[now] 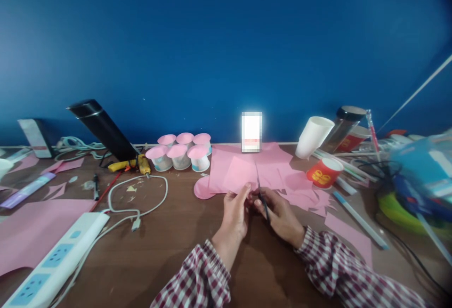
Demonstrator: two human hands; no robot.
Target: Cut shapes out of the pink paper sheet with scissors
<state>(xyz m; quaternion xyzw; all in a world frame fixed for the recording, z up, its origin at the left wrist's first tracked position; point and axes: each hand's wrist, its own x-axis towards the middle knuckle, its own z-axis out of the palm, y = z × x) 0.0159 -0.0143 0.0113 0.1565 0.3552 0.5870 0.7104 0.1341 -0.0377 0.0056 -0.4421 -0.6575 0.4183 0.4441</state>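
Head view, wooden tabletop point(169, 247) against a blue wall. Left hand point(235, 214), low centre: fingers closed in a pinch on a small pink scrap point(251, 198), barely visible between the two hands. Right hand point(280, 216), touching the left at its 3 o'clock: fingers closed around scissors point(262, 195), dark handles in the grip, blades pointing to 12 o'clock over the pink paper. Both forearms in red-and-white checked sleeves point(335, 265). Pink sheets point(247, 169), at 12 o'clock from the hands: several overlapping, flat on the tabletop, a rounded pink cut-out at their left edge. Phone point(252, 132), upright against the wall behind the sheets, screen lit. Six pink-topped cups point(180, 152), at 10 o'clock from the hands, grouped in two rows. Glue gun point(132, 164), yellow, just left of the cups, beside a tilted black flask point(102, 129). White cable point(137, 199), looped at 9 o'clock from the hands, running towards a power strip point(52, 261) at lower left. Large pink sheet point(31, 230), far left. Red cup point(324, 172), lying on its side at 2 o'clock; white cup point(314, 136) tilted behind it. Pen point(360, 221), at 3 o'clock, beside pink offcuts.
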